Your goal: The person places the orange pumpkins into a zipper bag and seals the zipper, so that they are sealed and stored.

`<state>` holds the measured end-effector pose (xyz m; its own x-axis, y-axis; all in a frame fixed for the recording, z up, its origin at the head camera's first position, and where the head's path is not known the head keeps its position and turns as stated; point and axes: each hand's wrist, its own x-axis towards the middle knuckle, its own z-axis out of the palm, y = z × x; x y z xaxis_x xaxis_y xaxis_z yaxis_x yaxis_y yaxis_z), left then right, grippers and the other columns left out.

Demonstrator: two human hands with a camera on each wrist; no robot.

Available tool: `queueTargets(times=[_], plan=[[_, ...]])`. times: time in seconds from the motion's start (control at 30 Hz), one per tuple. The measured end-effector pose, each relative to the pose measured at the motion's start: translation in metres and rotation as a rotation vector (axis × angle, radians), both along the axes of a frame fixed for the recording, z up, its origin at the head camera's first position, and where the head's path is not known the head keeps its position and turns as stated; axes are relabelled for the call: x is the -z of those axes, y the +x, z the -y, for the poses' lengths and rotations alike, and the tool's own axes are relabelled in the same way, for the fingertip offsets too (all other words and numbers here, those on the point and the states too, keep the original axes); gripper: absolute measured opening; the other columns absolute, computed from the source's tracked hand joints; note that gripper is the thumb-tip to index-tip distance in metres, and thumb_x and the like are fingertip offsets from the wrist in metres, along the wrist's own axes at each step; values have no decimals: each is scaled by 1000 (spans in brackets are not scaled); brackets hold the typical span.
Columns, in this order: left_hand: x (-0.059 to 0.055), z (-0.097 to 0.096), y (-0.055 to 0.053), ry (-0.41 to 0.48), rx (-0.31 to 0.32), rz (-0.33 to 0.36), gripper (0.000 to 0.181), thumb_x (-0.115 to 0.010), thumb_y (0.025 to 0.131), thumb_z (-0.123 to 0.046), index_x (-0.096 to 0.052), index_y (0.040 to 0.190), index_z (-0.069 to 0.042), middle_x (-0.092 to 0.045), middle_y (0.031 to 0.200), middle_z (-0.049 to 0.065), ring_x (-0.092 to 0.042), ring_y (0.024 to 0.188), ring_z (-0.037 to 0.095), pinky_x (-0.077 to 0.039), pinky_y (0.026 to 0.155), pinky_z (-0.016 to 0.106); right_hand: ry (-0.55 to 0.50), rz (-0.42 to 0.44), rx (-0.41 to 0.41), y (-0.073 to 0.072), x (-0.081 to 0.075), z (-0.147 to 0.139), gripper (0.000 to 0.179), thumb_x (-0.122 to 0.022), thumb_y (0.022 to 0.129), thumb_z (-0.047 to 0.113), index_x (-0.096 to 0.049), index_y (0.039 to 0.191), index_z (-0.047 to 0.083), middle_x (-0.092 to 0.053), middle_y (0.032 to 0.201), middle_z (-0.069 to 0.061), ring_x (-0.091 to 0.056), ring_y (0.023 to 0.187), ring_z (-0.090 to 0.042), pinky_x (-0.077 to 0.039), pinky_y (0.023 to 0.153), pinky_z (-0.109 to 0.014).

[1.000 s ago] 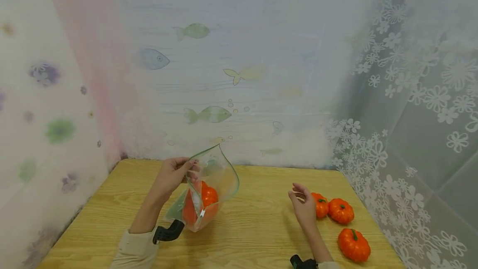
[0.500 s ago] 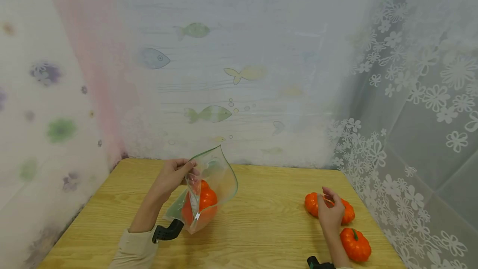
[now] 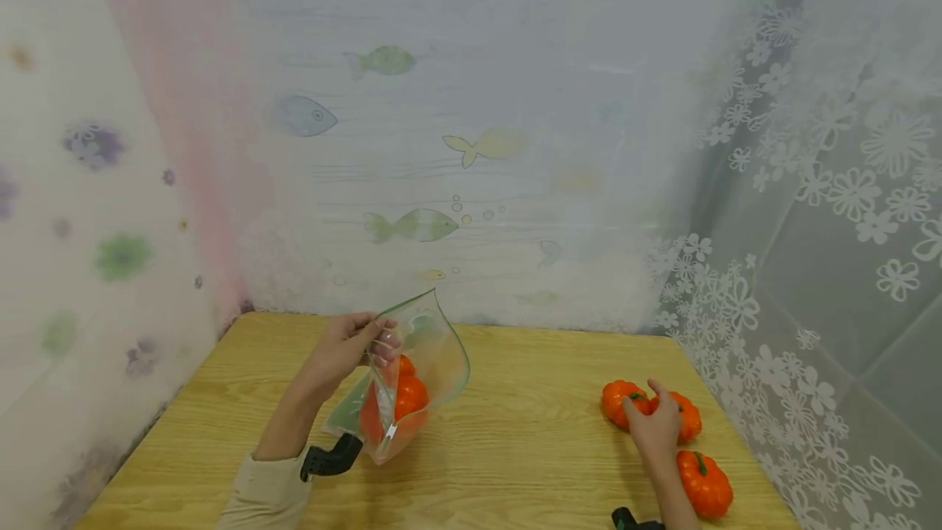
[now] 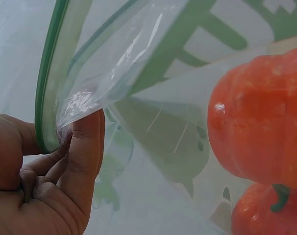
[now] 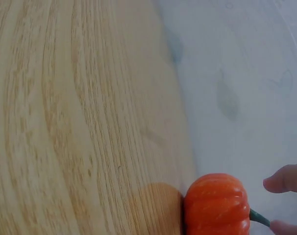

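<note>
My left hand [image 3: 338,360] pinches the upper left edge of a clear zip bag [image 3: 445,350], whose mouth gapes toward the right. Inside the bag are small orange pumpkins [image 3: 410,397]; in the left wrist view two show, one pumpkin [image 4: 259,117] above another with a green stem. My right hand [image 3: 655,430] hovers at the table's right side, thumb and forefinger spread over the left pumpkin [image 3: 615,406]. In the right wrist view, fingertips lie close to the green stem [image 5: 259,218]; contact cannot be made out. Behind the hand a second pumpkin [image 3: 689,415] is partly hidden.
A third loose pumpkin [image 3: 706,487] sits nearer the front, beside my right forearm. The wooden table [image 3: 515,432] meets a fish-patterned curtain [image 3: 486,268] at the back. A flowered sheet [image 3: 846,350] hangs along the right edge.
My right hand has moved right, over the pumpkins, and its thumb and forefinger have come down around the left one. The left hand and bag have barely shifted.
</note>
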<state>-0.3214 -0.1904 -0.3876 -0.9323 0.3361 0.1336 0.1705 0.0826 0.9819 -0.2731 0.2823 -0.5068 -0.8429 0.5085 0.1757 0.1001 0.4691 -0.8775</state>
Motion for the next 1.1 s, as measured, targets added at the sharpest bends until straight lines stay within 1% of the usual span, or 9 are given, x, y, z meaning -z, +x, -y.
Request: queueTargets(times=[0.1, 0.23, 0.4, 0.5, 0.63, 0.73, 0.87, 1.0, 1.1], plan=[[0, 0, 1, 7, 12, -3, 39, -41, 112, -14, -52, 129, 19, -69, 96, 10, -70, 77, 9, -61, 71, 25, -12, 82, -57, 1, -3, 1, 69, -63, 96, 10, -30, 154, -9, -26, 157, -37, -22, 145, -55, -26, 116, -69], [1, -2, -1, 15, 18, -11, 37, -39, 112, -14, -52, 127, 18, -70, 97, 10, -70, 77, 9, -61, 70, 25, -20, 120, -103, 0, -4, 1, 71, -62, 97, 9, -26, 155, -9, -26, 159, -34, -25, 145, -52, -27, 117, -66], [1, -5, -3, 29, -1, -13, 37, -40, 112, -16, -54, 125, 15, -69, 97, 10, -70, 77, 10, -60, 71, 25, -4, 122, -145, -1, 1, -1, 74, -66, 96, 8, -26, 156, -9, -29, 157, -33, -28, 144, -51, -32, 116, -64], [3, -6, -3, 48, -20, -14, 37, -40, 112, -17, -55, 125, 15, -69, 96, 9, -70, 77, 10, -60, 71, 24, -11, 103, -176, -3, 5, -2, 77, -72, 94, 10, -28, 156, -8, -35, 155, -32, -35, 142, -47, -38, 114, -59], [6, -8, -3, 76, -26, -16, 37, -40, 112, -16, -55, 123, 16, -69, 95, 9, -70, 76, 11, -61, 71, 24, -70, 125, -212, -6, 12, -3, 75, -74, 94, 13, -34, 155, -5, -38, 155, -29, -42, 140, -44, -46, 110, -51], [7, -8, -6, 90, -19, -18, 37, -40, 112, -16, -56, 122, 16, -69, 94, 9, -70, 76, 11, -61, 70, 24, -106, 179, -259, -11, 17, -1, 77, -74, 96, 19, -32, 157, -2, -30, 159, -30, -37, 143, -47, -44, 112, -53], [7, -6, -11, 90, -13, -19, 37, -40, 112, -16, -55, 123, 16, -69, 94, 10, -69, 76, 11, -61, 70, 24, -150, 204, -314, -17, 21, 3, 88, -75, 95, 24, -22, 161, -1, -18, 163, -32, -28, 146, -52, -37, 115, -59], [7, -4, -17, 85, -11, -21, 38, -40, 112, -17, -55, 124, 16, -69, 95, 9, -69, 76, 11, -61, 70, 24, -171, 192, -304, -22, 22, 9, 91, -77, 94, 26, -21, 161, 0, -16, 165, -30, -26, 147, -51, -36, 116, -60], [10, -4, -22, 94, -8, -24, 38, -39, 113, -17, -56, 122, 16, -69, 92, 6, -70, 75, 11, -61, 69, 24, -166, 188, -282, -26, 24, 10, 91, -77, 94, 27, -22, 160, -1, -16, 165, -29, -24, 148, -52, -33, 118, -61]])
